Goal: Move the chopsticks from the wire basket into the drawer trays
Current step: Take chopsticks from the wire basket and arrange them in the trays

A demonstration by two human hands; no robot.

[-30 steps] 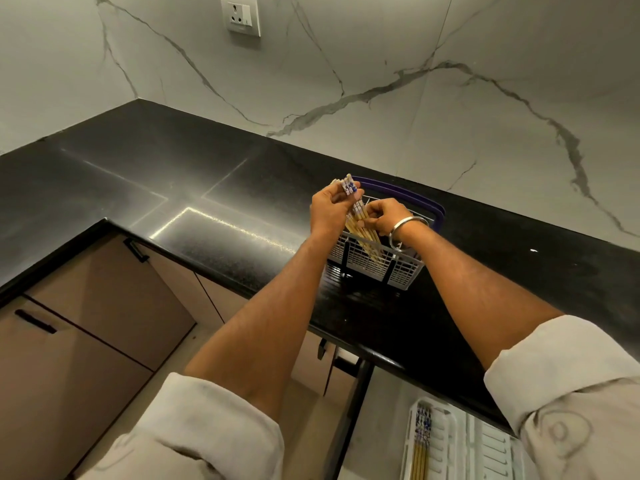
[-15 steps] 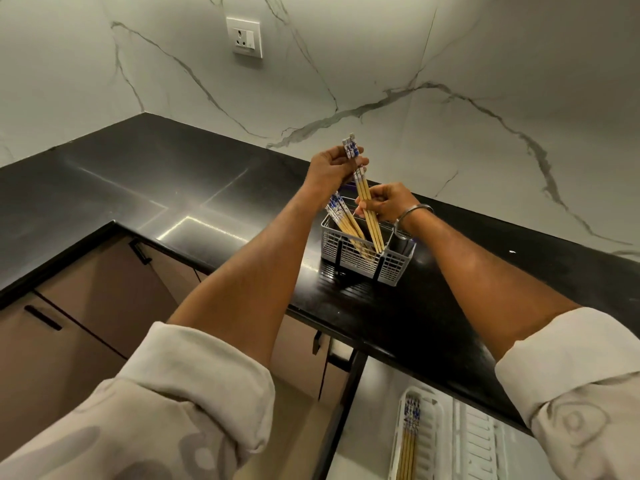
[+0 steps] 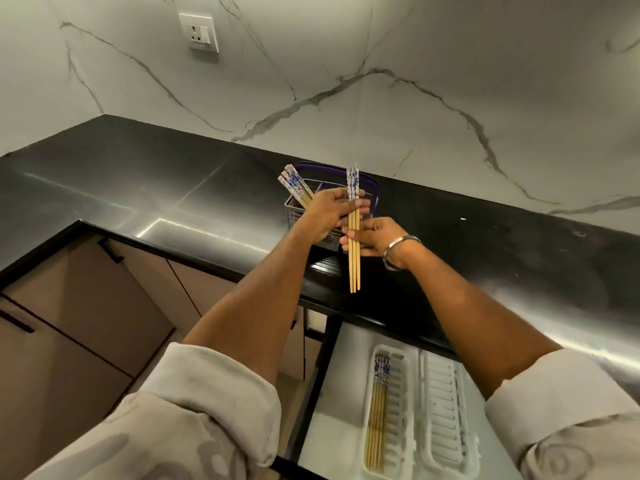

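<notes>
Head view: the left hand (image 3: pixel 329 213) is closed around the patterned tops of a bundle of chopsticks (image 3: pixel 354 251), held upright above the counter (image 3: pixel 138 188) in front of the basket (image 3: pixel 325 237). The right hand (image 3: pixel 374 237) pinches the same bundle lower down, fingers curled round the bare wood. The bundle looks like three or four sticks; they overlap too closely to count surely. More chopsticks (image 3: pixel 294 185), about four, lean out of the basket's left side, just behind the left hand.

These are light, stiff, smooth sticks, likely to slide apart or fan out if gripped loosely. A hold near the middle, squeezing them together, should keep them aligned.

Below, the open drawer (image 3: pixel 332 410) holds two white trays. The left tray (image 3: pixel 398 424) already has about four chopsticks (image 3: pixel 377 410) lying lengthwise; the right tray (image 3: pixel 445 410) shows none.
</notes>
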